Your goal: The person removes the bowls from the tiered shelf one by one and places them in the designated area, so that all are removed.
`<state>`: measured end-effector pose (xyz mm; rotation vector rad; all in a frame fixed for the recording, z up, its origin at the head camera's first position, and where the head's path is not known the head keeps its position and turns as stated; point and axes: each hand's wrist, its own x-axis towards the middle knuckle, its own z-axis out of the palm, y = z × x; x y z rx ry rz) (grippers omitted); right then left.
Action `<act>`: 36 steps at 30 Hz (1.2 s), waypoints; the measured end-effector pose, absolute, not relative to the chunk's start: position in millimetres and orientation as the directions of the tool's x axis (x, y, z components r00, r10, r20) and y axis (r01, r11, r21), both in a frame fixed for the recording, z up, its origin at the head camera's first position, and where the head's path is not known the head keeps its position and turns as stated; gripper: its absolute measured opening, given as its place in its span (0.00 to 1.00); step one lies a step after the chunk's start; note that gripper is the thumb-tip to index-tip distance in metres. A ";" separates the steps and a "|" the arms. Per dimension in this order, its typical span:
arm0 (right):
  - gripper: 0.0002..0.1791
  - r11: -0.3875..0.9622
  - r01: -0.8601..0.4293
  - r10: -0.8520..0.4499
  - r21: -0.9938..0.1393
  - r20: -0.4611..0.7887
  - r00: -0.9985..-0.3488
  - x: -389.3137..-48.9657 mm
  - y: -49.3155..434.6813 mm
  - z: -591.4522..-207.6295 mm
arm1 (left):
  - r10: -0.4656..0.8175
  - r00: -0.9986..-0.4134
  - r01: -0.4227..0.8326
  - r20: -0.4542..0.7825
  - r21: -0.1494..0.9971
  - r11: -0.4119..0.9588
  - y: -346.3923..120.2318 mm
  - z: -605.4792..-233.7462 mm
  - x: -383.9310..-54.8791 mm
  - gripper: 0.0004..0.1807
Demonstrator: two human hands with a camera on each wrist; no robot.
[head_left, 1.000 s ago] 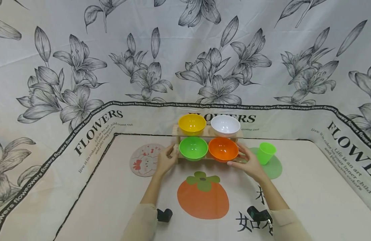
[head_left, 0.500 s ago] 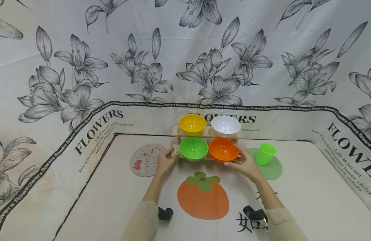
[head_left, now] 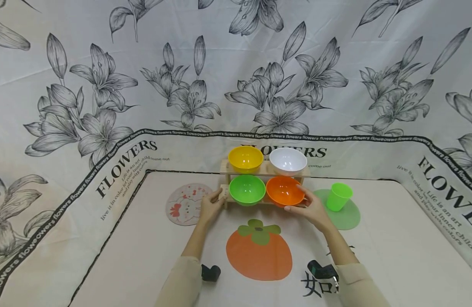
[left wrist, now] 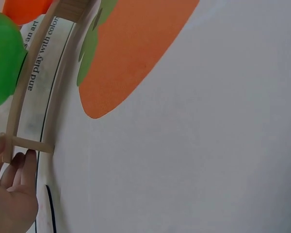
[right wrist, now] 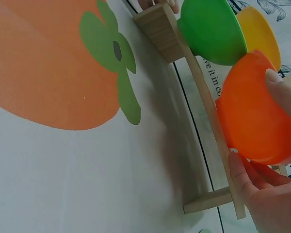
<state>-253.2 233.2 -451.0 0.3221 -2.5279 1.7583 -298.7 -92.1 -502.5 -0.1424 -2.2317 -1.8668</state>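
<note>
Wooden rack [right wrist: 202, 87]: two-tiered, standing on the table [head_left: 136, 256] toward its far edge
Left grip [head_left: 211, 207]: grasping the left end of the wooden rack, thumb above and fingers curled below
Right grip [head_left: 314, 209]: grasping the orange bowl [head_left: 285, 192], one digit on its rim and others against its lower side, beside the front rail
Lower tier: green bowl [head_left: 247, 190] on the left, orange bowl just beside it on the right
Upper tier: yellow bowl [head_left: 245, 159] on the left, white bowl [head_left: 288, 161] on the right, both upright
Right of the rack: a green cup [head_left: 340, 197] upright on a green mat [head_left: 345, 219]
Left of the rack: a round patterned mat [head_left: 186, 209], near the left grip
Tabletop print: a large orange fruit [head_left: 259, 258] with green leaves, in front of the rack
Backdrop: cloth [head_left: 205, 30] printed with grey lilies and the word FLOWERS
</note>
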 end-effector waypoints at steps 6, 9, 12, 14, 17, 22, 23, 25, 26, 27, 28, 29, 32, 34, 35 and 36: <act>0.47 0.318 -0.204 -0.115 -0.926 0.176 -0.978 -248.7 234.2 -453.2 | -0.067 -0.975 0.201 0.212 0.970 0.136 -92.4 -503.8 -300.4 0.23; 0.47 0.298 -0.218 -0.106 -0.929 0.195 -0.975 -244.8 235.3 -454.8 | -0.051 -0.975 0.211 0.218 0.971 0.116 -93.0 -502.2 -299.2 0.23; 0.47 0.276 -0.223 -0.115 -0.935 0.198 -0.973 -240.7 237.8 -455.2 | -0.035 -0.974 0.217 0.222 0.970 0.106 -92.3 -491.5 -292.2 0.23; 0.47 0.273 -0.219 -0.120 -0.937 0.193 -0.974 -237.4 239.3 -454.4 | -0.031 -0.975 0.215 0.219 0.972 0.097 -91.6 -482.8 -286.3 0.22; 0.47 0.287 -0.212 -0.124 -0.934 0.183 -0.975 -231.5 241.5 -452.4 | -0.033 -0.975 0.216 0.220 0.972 0.098 -90.3 -473.6 -279.2 0.22; 0.47 0.293 -0.230 -0.154 -0.928 0.191 -0.969 -219.3 244.4 -450.1 | -0.028 -0.979 0.200 0.203 0.976 0.092 -90.7 -472.3 -277.2 0.22; 0.47 0.299 -0.238 -0.163 -0.924 0.197 -0.967 -216.3 244.5 -449.6 | -0.025 -0.979 0.199 0.202 0.976 0.091 -91.1 -472.7 -277.5 0.22; 0.46 0.314 -0.255 -0.179 -0.915 0.206 -0.962 -210.9 244.7 -449.2 | -0.019 -0.979 0.202 0.205 0.975 0.092 -91.9 -473.3 -277.7 0.23; 0.46 0.319 -0.261 -0.184 -0.911 0.210 -0.960 -208.4 244.6 -449.2 | -0.016 -0.977 0.208 0.210 0.974 0.092 -92.2 -473.9 -278.0 0.23; 0.46 0.324 -0.268 -0.191 -0.907 0.215 -0.958 -206.2 244.6 -449.4 | -0.015 -0.977 0.210 0.212 0.973 0.091 -92.5 -474.2 -278.4 0.23; 0.46 0.325 -0.275 -0.197 -0.905 0.220 -0.955 -204.2 244.3 -449.8 | -0.014 -0.976 0.214 0.216 0.973 0.091 -92.7 -474.5 -278.8 0.23; 0.45 0.328 -0.277 -0.203 -0.903 0.219 -0.954 -202.1 243.7 -450.2 | -0.012 -0.975 0.219 0.221 0.972 0.088 -92.8 -474.9 -279.1 0.23; 0.45 0.317 -0.285 -0.216 -0.905 0.224 -0.950 -197.3 241.3 -452.4 | -0.009 -0.976 0.215 0.216 0.974 0.065 -93.4 -476.6 -281.0 0.23; 0.45 0.298 -0.285 -0.223 -0.911 0.224 -0.949 -193.9 238.9 -453.5 | -0.008 -0.977 0.211 0.212 0.976 0.062 -93.3 -476.6 -281.0 0.23; 0.46 0.289 -0.283 -0.226 -0.914 0.223 -0.948 -192.0 237.7 -454.2 | -0.008 -0.978 0.208 0.208 0.976 0.059 -93.3 -476.3 -280.8 0.23; 0.46 0.274 -0.285 -0.229 -0.919 0.225 -0.947 -190.1 236.6 -455.0 | -0.008 -0.979 0.202 0.203 0.978 0.060 -93.5 -476.1 -280.9 0.24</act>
